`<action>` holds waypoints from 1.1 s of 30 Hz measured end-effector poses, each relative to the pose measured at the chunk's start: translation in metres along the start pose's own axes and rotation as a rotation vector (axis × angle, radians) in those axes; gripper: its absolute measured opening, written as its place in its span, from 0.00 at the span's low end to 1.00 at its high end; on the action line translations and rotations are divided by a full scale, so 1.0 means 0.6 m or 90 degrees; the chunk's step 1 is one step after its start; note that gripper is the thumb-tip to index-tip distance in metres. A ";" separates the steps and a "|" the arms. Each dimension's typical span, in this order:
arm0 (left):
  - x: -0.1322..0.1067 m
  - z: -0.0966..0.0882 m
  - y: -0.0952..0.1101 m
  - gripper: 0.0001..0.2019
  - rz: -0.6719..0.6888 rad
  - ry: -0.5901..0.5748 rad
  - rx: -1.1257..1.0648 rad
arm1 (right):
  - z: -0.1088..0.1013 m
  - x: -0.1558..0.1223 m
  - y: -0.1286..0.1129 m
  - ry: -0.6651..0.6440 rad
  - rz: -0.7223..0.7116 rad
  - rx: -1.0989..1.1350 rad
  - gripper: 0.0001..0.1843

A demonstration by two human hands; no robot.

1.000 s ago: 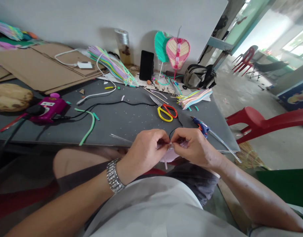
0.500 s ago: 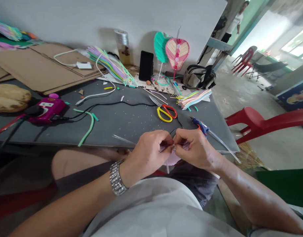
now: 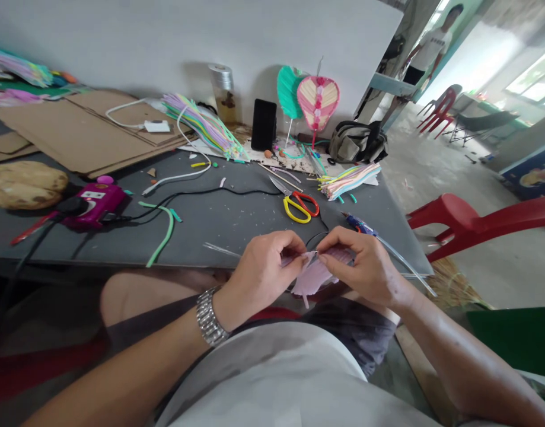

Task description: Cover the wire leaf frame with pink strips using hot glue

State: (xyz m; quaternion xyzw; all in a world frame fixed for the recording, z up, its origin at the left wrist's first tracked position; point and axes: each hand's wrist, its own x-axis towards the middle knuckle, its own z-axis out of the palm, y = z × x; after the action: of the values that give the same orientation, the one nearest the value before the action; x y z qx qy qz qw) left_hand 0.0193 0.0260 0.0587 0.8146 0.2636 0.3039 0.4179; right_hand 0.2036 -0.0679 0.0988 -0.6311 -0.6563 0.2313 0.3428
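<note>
Just beyond my lap, both hands pinch the upper edge of a pale pink piece point(image 3: 314, 277), which looks built from pipe cleaners laid side by side. My left hand point(image 3: 265, 267), with a metal watch at its wrist, is closed on its left part with thumb and forefinger. Opposite it, my right hand point(image 3: 365, 264) pinches the same edge, the fingertips of both hands a little apart. A short pink stem hangs from the piece's lower side. Scissors point(image 3: 299, 204) with one red and one yellow handle lie on the table beyond, and a blue glue gun point(image 3: 360, 224) lies by my right hand.
Pipe-cleaner bundles point(image 3: 350, 181) lie on the grey table point(image 3: 236, 216). A phone point(image 3: 264, 124), a jar point(image 3: 223, 92) and two fans point(image 3: 318, 102) stand at the back. Cardboard point(image 3: 83, 130) and a purple power socket point(image 3: 94, 204) are left. A person point(image 3: 432, 47) stands far right.
My fingertips have drawn slightly apart, and more of the pink piece shows between them. The person in the background has come further into view.
</note>
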 end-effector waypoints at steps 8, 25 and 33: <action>-0.003 -0.002 0.007 0.03 0.013 -0.013 0.007 | 0.012 0.007 0.002 0.008 0.012 0.038 0.05; 0.000 -0.003 0.007 0.03 -0.016 0.017 -0.053 | 0.005 0.002 0.002 0.003 0.018 0.034 0.04; 0.018 -0.006 -0.038 0.13 -0.278 0.132 -0.420 | 0.041 -0.036 0.046 0.361 -0.253 -0.301 0.05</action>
State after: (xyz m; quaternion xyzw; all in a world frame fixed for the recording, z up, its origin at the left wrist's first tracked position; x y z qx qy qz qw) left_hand 0.0199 0.0466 0.0442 0.5271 0.3591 0.3567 0.6826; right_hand 0.2032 -0.0833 0.0587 -0.5920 -0.6801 -0.1794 0.3936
